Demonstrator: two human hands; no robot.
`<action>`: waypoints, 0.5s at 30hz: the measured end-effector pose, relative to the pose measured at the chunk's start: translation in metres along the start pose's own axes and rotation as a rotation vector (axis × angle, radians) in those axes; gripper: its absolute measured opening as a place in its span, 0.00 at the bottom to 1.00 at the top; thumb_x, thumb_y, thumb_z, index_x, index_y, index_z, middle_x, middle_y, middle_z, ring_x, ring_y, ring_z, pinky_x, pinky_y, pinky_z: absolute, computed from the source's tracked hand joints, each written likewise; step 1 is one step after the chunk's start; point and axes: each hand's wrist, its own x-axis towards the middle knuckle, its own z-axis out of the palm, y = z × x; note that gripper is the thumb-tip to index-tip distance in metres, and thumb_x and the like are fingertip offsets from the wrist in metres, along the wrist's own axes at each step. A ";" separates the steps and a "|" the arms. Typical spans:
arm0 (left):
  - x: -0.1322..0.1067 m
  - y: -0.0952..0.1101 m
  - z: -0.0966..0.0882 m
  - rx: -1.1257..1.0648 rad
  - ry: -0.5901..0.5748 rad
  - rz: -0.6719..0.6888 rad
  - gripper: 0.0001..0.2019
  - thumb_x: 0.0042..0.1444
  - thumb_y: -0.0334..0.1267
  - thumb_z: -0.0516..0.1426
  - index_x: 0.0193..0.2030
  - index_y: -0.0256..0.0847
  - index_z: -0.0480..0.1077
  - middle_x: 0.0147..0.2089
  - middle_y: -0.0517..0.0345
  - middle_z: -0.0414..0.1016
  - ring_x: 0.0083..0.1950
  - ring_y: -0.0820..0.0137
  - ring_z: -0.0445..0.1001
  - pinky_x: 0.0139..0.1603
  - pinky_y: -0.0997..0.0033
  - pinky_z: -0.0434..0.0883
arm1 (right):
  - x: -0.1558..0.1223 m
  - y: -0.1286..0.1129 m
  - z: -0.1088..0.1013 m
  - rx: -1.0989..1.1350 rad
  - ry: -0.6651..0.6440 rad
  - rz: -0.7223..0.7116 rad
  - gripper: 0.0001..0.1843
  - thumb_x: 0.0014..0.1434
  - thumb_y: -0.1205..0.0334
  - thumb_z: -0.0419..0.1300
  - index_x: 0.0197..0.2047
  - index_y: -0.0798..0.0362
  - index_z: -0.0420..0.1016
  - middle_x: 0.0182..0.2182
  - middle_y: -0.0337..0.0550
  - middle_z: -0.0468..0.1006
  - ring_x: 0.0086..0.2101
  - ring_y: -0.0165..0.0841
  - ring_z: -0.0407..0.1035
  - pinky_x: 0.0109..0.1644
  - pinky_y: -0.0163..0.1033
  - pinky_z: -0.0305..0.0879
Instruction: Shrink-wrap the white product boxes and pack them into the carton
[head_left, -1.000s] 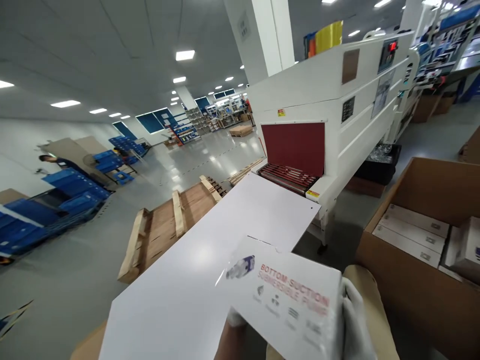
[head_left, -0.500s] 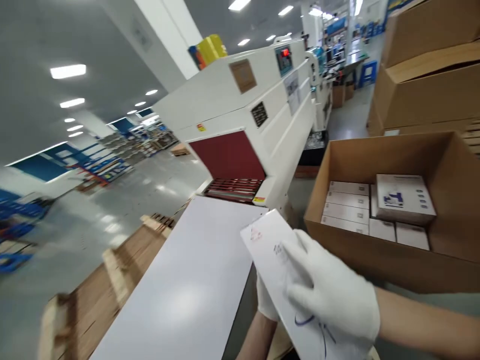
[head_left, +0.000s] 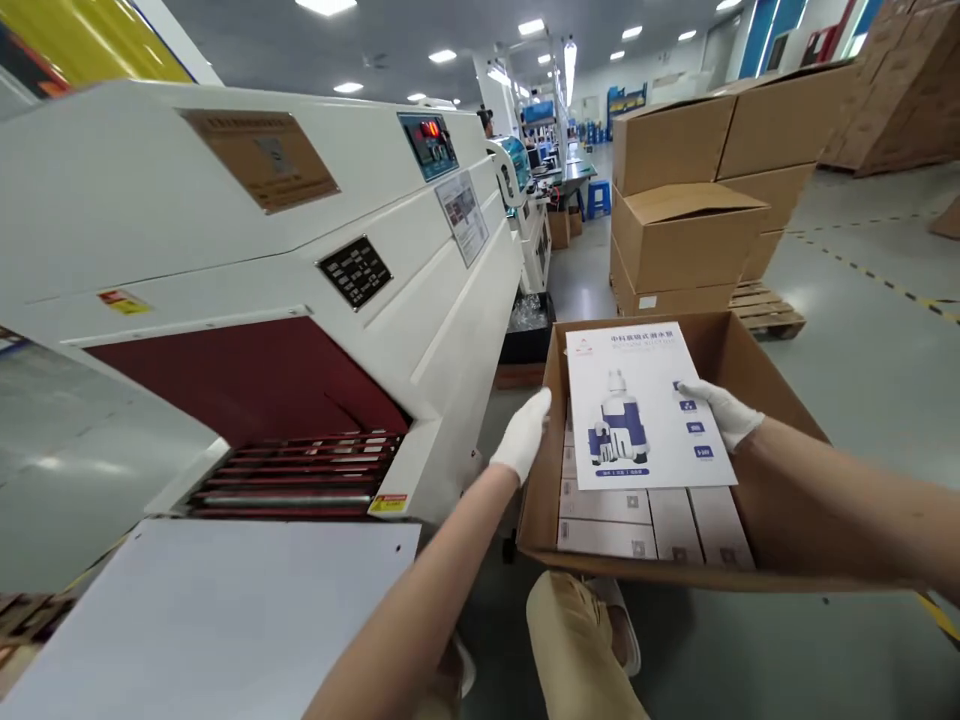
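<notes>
A white product box (head_left: pixel 645 405) printed with a blue and white pump lies flat over the open cardboard carton (head_left: pixel 731 345). My right hand (head_left: pixel 721 410), in a white glove, grips the box's right edge. My left hand (head_left: pixel 523 436), also gloved, is at the carton's left wall by the box's left side; its fingertips are hidden behind the wall. Several white boxes (head_left: pixel 652 510) are packed side by side in the carton beneath it.
A white tunnel machine (head_left: pixel 300 250) with a dark red opening and roller conveyor (head_left: pixel 296 470) stands at left, with a white outfeed table (head_left: pixel 217 620) in front. Stacked cardboard cartons (head_left: pixel 690 230) on a pallet stand behind. My knee (head_left: pixel 577 630) is below the carton.
My view has swung right from the outfeed table to the carton. The white box, held near my body before, now lies face up over the carton, my hands at its two sides.
</notes>
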 end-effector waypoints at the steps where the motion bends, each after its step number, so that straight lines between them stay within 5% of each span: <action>1: -0.004 -0.017 -0.002 0.182 0.071 0.120 0.33 0.69 0.56 0.55 0.73 0.38 0.68 0.76 0.41 0.67 0.76 0.52 0.66 0.80 0.48 0.59 | 0.025 0.009 -0.013 0.048 0.029 0.010 0.19 0.69 0.52 0.57 0.54 0.57 0.77 0.39 0.55 0.87 0.38 0.43 0.83 0.49 0.49 0.82; 7: -0.053 -0.123 -0.010 0.952 0.108 0.577 0.23 0.65 0.49 0.60 0.63 0.44 0.78 0.68 0.45 0.77 0.75 0.37 0.66 0.69 0.29 0.72 | 0.177 0.069 -0.046 0.111 0.104 0.036 0.20 0.66 0.58 0.62 0.58 0.56 0.75 0.40 0.56 0.87 0.34 0.44 0.83 0.51 0.53 0.81; 10: -0.049 -0.146 -0.012 1.123 0.136 0.743 0.23 0.62 0.53 0.64 0.61 0.45 0.78 0.65 0.47 0.80 0.72 0.34 0.69 0.62 0.33 0.79 | 0.241 0.098 -0.049 0.105 0.133 0.004 0.22 0.64 0.60 0.63 0.61 0.53 0.72 0.40 0.52 0.87 0.34 0.43 0.83 0.50 0.52 0.81; 15: -0.030 -0.168 -0.015 1.167 0.167 0.803 0.17 0.64 0.46 0.64 0.58 0.46 0.79 0.58 0.44 0.83 0.74 0.40 0.69 0.62 0.44 0.79 | 0.321 0.141 -0.055 0.085 0.174 -0.005 0.19 0.64 0.60 0.64 0.57 0.52 0.73 0.36 0.47 0.86 0.32 0.39 0.81 0.45 0.46 0.81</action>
